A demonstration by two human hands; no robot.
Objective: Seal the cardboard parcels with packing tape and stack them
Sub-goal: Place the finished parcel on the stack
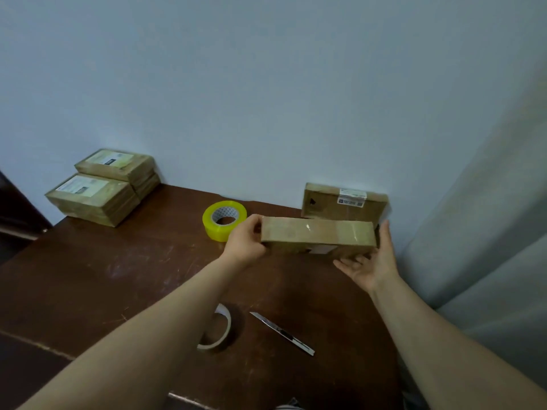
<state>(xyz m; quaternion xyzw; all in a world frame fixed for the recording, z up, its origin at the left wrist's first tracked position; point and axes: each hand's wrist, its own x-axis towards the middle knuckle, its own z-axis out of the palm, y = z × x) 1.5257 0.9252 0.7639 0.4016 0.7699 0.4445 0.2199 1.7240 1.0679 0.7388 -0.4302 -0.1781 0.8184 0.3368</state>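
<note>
Nearest on the brown table (97,291), a thin tape roll (228,324) and a knife (281,331) lay within easy reach, probably for cutting strips. Beyond them the left hand (247,241) gripped the left end of a taped box (318,233), fingers curled round it, while the right hand (370,261) lay flat and loose under and against the right end, supporting rather than clasping. The box was raised just above the table, seemingly sealed and ready for stacking. A yellow tape roll (224,219) sat just behind the left hand. Another parcel (343,205) leaned on the wall, and finished stacks (100,187) waited far left.
</note>
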